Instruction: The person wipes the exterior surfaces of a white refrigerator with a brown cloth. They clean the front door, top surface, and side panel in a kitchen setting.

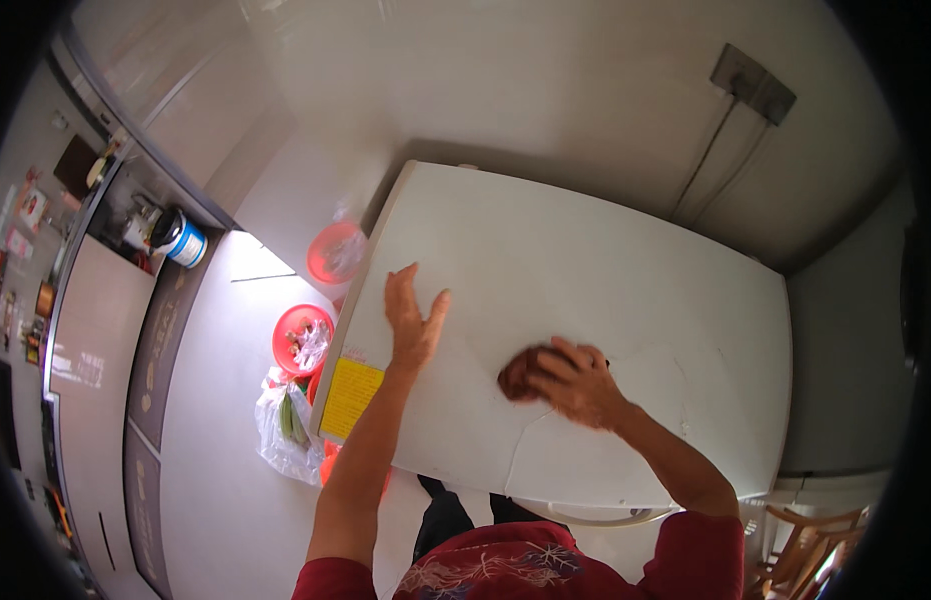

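Observation:
A brown-red cloth [523,375] lies bunched on the white top [585,260] of a large box-shaped appliance. Over it my right hand [582,388] is closed, pressing it against the surface a little right of the middle; motion blurs the fingers slightly. My left hand [415,325] is raised near the top's left edge, with the thumb and fingers apart and nothing in them. Whether that hand touches the surface I cannot tell. Thin pale streaks or threads show on the top around the cloth.
A yellow note [351,397] sticks at the left edge. Left on the floor are pink basins [275,340] and a plastic bag with green vegetables [290,420]. A wall socket [751,84] with two cords is behind. A wooden chair [810,550] stands at lower right.

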`<move>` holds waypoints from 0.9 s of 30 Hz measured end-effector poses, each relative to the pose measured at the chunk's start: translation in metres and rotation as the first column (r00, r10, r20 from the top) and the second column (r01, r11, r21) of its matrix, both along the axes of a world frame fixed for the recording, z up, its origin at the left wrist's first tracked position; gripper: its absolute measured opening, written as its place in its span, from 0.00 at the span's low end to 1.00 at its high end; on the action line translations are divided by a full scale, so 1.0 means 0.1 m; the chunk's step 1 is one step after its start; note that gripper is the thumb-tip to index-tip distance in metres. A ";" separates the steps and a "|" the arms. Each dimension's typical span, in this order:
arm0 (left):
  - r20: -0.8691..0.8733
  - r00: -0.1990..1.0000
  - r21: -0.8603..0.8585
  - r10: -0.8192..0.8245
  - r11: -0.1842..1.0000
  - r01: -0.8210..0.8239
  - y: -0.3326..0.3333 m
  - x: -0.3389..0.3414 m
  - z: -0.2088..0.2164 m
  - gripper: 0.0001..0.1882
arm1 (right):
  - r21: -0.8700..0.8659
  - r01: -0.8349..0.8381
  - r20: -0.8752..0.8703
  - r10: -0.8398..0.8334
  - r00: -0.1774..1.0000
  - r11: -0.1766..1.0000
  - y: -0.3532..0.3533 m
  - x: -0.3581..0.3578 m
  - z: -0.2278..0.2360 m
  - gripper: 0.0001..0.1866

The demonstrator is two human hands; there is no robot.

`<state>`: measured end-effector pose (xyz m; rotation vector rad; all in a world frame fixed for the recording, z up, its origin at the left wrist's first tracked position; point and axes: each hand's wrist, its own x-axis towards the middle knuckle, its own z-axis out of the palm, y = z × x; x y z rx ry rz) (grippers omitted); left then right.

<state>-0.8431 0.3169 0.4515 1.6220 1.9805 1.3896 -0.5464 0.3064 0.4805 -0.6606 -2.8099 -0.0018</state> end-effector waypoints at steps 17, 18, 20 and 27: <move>0.172 0.976 -0.222 -0.137 0.959 0.174 -1.59 -1.40 -0.35 0.23 | -0.042 0.293 -0.321 -0.290 0.901 0.955 -0.06 -1.67 -0.31 0.18; 0.178 0.978 -0.207 -0.109 0.968 0.145 -1.60 -1.39 -0.35 0.23 | -0.041 0.234 -0.317 -0.235 0.919 0.971 -0.25 -1.70 -0.31 0.18; 0.196 0.980 -0.181 -0.041 0.980 0.077 -1.63 -1.39 -0.40 0.23 | -0.068 0.079 -0.279 -0.095 0.956 0.995 -0.55 -1.77 -0.17 0.18; -0.198 0.977 -0.323 0.080 0.936 -0.143 -1.62 -1.14 -0.13 0.24 | -0.065 0.176 -0.201 -0.186 0.962 0.982 0.10 -2.16 -0.14 0.18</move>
